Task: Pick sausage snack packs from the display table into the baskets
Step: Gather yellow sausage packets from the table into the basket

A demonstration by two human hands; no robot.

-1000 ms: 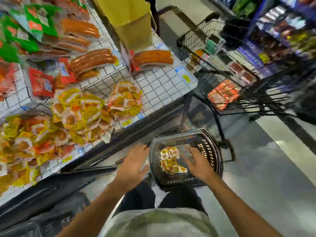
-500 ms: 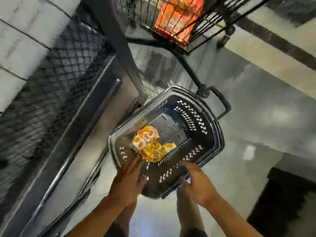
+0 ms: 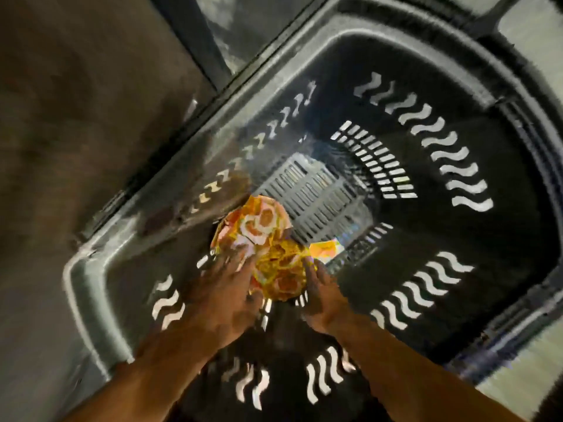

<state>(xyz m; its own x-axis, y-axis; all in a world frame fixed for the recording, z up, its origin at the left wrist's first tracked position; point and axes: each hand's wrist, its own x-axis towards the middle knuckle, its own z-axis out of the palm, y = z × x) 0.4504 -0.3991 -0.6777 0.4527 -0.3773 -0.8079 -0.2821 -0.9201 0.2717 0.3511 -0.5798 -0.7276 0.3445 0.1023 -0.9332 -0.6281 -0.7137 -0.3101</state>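
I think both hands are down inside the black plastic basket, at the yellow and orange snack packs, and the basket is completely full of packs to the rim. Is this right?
Not quite. The head view shows the black plastic basket mostly bare: only a small heap of yellow and orange snack packs lies at its bottom, near one corner. The rest holds: the left hand and right hand are both down inside at the packs.

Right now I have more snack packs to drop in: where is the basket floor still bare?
The slatted floor is bare on the far side, beyond the snack packs, up to the far wall. The near corner is crowded: packs piled there, left hand and right hand on either side.
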